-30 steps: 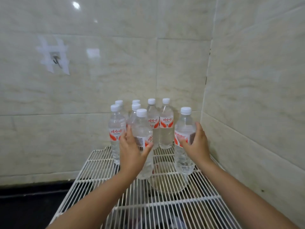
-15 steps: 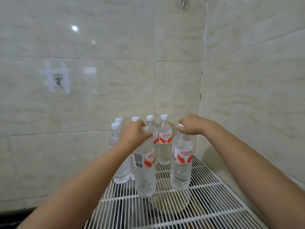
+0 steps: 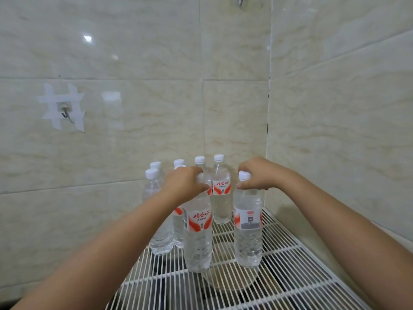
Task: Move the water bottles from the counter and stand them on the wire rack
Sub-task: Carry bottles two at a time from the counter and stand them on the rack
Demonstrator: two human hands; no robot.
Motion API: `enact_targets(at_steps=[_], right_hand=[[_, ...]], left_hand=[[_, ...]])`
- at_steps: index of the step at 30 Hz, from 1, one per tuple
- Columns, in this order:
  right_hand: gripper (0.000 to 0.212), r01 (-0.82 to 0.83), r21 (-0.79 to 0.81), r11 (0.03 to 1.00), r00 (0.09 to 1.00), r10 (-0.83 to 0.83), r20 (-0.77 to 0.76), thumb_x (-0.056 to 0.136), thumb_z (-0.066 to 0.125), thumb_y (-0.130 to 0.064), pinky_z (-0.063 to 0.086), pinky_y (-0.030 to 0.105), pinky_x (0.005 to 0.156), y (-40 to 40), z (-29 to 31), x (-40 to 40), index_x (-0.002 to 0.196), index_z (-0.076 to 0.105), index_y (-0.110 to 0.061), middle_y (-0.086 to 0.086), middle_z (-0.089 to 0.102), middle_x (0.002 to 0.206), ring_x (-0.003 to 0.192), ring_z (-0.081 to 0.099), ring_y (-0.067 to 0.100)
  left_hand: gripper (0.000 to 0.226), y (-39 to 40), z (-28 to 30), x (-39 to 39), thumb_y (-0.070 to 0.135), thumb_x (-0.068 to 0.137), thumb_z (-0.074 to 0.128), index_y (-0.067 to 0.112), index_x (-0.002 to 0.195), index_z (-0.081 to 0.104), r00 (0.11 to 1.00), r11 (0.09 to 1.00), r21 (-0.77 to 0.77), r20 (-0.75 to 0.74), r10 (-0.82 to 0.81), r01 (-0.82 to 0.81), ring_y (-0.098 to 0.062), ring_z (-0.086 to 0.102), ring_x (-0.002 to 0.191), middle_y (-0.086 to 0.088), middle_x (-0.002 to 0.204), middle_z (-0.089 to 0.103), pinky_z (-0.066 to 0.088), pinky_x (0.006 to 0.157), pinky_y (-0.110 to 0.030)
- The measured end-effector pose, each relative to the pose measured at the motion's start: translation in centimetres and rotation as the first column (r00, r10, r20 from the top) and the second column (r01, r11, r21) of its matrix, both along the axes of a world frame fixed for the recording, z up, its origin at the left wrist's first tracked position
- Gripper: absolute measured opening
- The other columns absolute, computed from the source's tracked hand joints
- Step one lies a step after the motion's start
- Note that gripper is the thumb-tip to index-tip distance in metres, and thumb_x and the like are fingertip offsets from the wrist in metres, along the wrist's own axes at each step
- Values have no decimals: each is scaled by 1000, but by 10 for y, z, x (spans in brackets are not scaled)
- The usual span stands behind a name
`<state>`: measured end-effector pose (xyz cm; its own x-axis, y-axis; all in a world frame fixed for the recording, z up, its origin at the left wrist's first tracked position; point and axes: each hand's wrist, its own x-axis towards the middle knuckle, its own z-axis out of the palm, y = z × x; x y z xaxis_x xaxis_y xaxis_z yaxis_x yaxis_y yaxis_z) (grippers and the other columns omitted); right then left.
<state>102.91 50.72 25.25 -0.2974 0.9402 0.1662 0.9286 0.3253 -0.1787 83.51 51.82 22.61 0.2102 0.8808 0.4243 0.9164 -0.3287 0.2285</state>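
Both hands' grip unchanged: left hand point(image 3: 186, 183), right hand point(image 3: 260, 175) atop bottle caps.

Glossy cream marble-look wall tiles point(image 3: 138, 52) meet in a corner point(image 3: 269, 108) — a lamp's glare point(image 3: 87, 38) shines upper left. A metal hook point(image 3: 65, 113) sits on the left wall, framed by white tape strips point(image 3: 76, 108).

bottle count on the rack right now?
8 visible: two in front, one under the left hand, one under the right hand; six behind by the wall. Arms may hide more.
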Motion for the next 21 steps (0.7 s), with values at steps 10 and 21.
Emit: enact_targets(at_steps=[10, 21], right_hand=[[48, -40, -91, 995, 999, 38, -31, 81, 64, -27, 48, 17, 51, -6, 9, 1, 126, 48, -19, 4, 55, 118, 80, 62, 19], [39, 160, 190, 969, 975, -125, -186, 83, 61, -21, 40, 32, 96, 34, -11, 3, 121, 56, -16, 5, 56, 130, 120, 50, 23]], left_hand=[[54, 0, -7, -12, 37, 80, 63, 15, 127, 48, 992, 998, 38, 118, -46, 42, -26, 57, 104, -10, 118, 62, 41, 78, -30], [39, 42, 9, 23, 26, 82, 63, 7, 115, 56, 967, 997, 3, 243, -71, 72, -27, 56, 106, -13, 116, 62, 42, 81, -31]])
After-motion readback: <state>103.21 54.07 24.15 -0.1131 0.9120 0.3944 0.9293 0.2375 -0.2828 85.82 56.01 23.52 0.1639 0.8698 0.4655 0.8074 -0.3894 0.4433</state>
